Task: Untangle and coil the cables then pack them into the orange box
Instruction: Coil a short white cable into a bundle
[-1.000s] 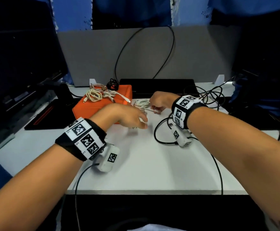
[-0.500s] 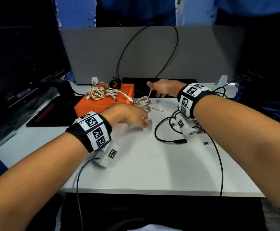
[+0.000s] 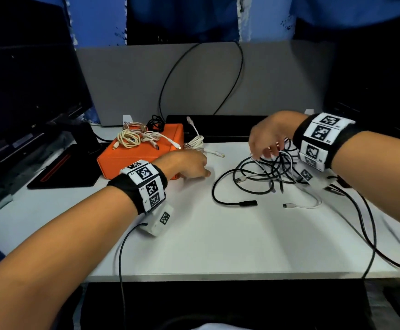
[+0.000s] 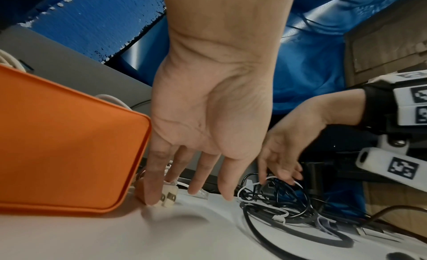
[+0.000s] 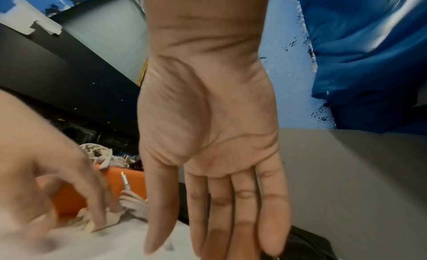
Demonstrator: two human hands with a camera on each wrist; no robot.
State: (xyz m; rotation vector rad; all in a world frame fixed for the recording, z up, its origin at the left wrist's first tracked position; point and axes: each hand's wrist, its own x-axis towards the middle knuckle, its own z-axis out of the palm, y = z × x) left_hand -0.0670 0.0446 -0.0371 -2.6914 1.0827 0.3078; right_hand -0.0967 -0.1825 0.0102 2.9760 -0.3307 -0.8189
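Note:
The orange box (image 3: 142, 154) stands closed at the back left, with several coiled white and beige cables (image 3: 132, 138) and a black one on its lid. My left hand (image 3: 193, 166) lies flat by the box's right front corner, its straight fingers touching a white two-prong plug (image 4: 168, 196). A white coiled cable (image 3: 195, 141) lies just behind it. My right hand (image 3: 265, 148) hovers over a tangle of black and white cables (image 3: 265, 173) at the right, fingers straight and reaching down among the strands without gripping any.
A dark monitor (image 3: 27, 103) and a black pad (image 3: 63, 171) stand to the left. A grey partition (image 3: 218, 79) and a black bar (image 3: 218, 126) close the back. Black wrist-camera leads (image 3: 370, 234) run over the table's front edge.
My right hand left the white coil beside the box and swung right to the black tangle. My left hand has stayed by the box corner.

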